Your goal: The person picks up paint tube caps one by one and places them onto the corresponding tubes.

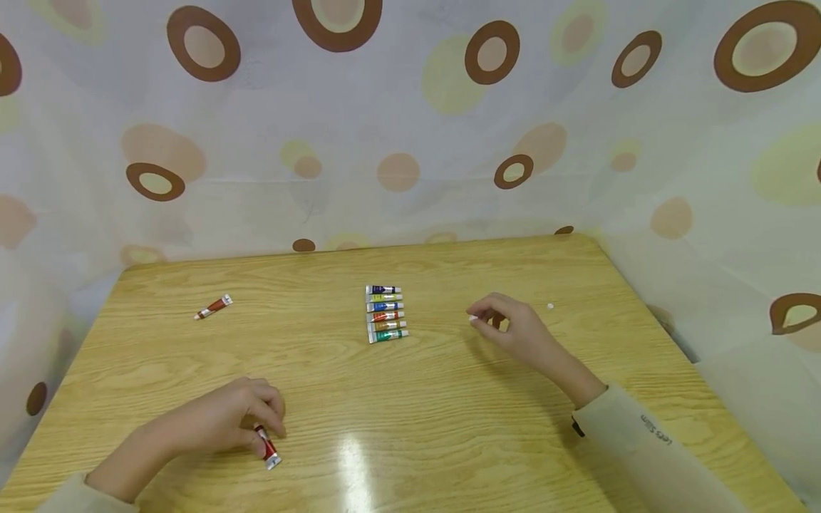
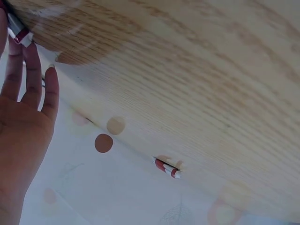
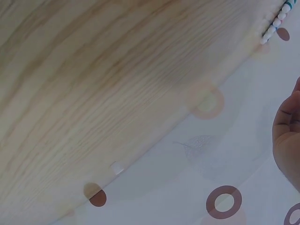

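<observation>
Low on the left side of the table, my left hand (image 1: 218,422) holds a dark red paint tube (image 1: 271,456) between thumb and fingers. The white cap end of that paint tube (image 2: 21,33) shows at the fingertips in the left wrist view. My right hand (image 1: 522,338), right of centre, pinches a small white piece (image 1: 473,318); its exact kind is too small to tell. Between the hands and farther back lies a row of several paint tubes (image 1: 385,307) in different colours. Only the edge of the right hand (image 3: 288,136) shows in the right wrist view.
A brownish-red paint tube (image 1: 214,306) lies alone at the back left of the wooden table (image 1: 449,442). Another small white piece (image 1: 550,306) rests at the back right. Behind the table hangs a patterned cloth (image 1: 359,128) with circles.
</observation>
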`<state>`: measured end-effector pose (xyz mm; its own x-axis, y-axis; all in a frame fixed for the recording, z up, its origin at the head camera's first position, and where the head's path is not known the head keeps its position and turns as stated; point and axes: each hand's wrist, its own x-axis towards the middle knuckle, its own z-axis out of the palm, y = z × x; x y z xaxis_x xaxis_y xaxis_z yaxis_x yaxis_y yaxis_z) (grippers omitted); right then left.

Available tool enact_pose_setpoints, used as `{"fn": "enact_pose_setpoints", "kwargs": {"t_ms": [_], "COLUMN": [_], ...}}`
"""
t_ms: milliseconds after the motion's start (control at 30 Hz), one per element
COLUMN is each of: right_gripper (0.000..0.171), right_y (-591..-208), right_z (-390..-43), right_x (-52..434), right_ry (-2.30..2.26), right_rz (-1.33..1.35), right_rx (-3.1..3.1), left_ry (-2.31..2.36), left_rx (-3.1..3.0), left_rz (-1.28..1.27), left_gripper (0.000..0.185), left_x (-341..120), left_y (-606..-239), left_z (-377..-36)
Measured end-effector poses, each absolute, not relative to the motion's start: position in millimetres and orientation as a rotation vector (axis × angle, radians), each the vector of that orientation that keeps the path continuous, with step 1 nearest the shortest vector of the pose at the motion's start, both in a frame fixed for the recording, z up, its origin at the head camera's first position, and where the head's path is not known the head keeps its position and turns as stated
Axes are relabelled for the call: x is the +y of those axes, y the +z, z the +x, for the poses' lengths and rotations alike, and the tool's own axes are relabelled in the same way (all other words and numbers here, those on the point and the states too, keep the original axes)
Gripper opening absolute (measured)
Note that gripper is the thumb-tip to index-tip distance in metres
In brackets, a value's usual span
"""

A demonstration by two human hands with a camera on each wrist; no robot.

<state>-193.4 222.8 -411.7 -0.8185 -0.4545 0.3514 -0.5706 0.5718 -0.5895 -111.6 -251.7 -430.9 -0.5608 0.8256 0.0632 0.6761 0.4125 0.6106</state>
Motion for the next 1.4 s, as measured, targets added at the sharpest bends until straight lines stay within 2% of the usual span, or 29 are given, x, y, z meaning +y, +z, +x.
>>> {"fn": "enact_pose_setpoints", "kwargs": {"t_ms": [533,833,1400], "right_gripper": [0.012,0.012,0.012], "right_y": [-409,-409,-409], "right_z": [-190,-190,-190], "right_x": [224,223,219], "right_ry": [1.062,1.067,1.067], "right_rz": [0.869,0.877,0.906], "right_rx": [-2.642,-2.634,-2.618], "left_ry": [0.820,0.849,0.791], "left_rx": [2.429,2.423,2.731], "left_rz": [1.378,1.221,1.137], "left_gripper": [0.015,0.007,0.013], "left_x": [-251,-249,-216], "left_y": [-431,-424,-407], "left_z": [-110,-114,-139]}}
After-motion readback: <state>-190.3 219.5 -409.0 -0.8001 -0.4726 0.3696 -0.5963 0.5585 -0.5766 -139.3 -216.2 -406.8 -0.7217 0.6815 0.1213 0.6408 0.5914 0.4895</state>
